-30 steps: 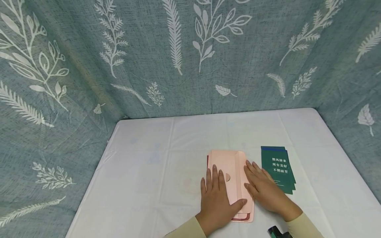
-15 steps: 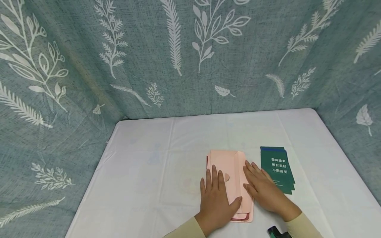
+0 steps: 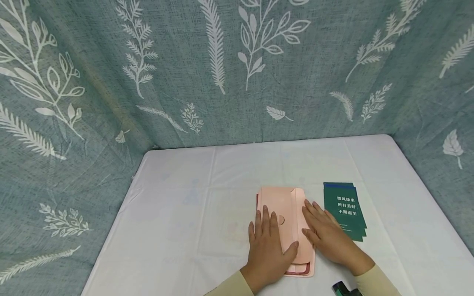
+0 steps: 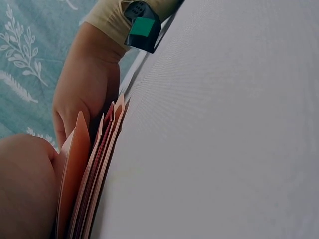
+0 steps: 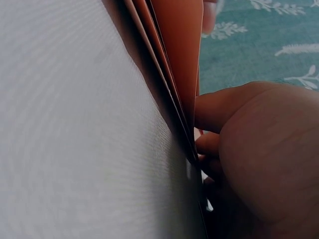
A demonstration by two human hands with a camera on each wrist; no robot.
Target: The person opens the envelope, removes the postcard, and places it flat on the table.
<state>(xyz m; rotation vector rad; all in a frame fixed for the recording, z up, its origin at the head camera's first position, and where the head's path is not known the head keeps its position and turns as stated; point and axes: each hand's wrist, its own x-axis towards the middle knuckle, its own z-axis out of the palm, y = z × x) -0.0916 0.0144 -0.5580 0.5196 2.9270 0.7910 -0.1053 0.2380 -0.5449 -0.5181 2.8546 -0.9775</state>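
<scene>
A pale pink paper envelope [image 3: 275, 197] with a long flap and a small half-round notch lies on top of a stack. Below it, pink and dark red envelopes [image 4: 94, 184] show as layered edges in the left wrist view. My left hand [image 3: 263, 250] rests flat on the left part of the top envelope, fingers spread and pointing away from me. Along its right side lies my right hand [image 3: 327, 236], with straight fingertips on the flap. In the right wrist view the top envelope's edge [image 5: 182, 55] stands slightly apart from the layers below.
Several dark green cards [image 3: 340, 218] with white lettering lie fanned just right of my right hand. A black wrist device [image 3: 344, 289] with a green patch is at the right sleeve. A white cloth [image 3: 177, 205] covers the table, and a teal leaf-patterned curtain [image 3: 166, 74] hangs around it.
My left thumb has slid a little left and away from me over the top envelope. The right hand stays nearly still, and the green cards lie as before.
</scene>
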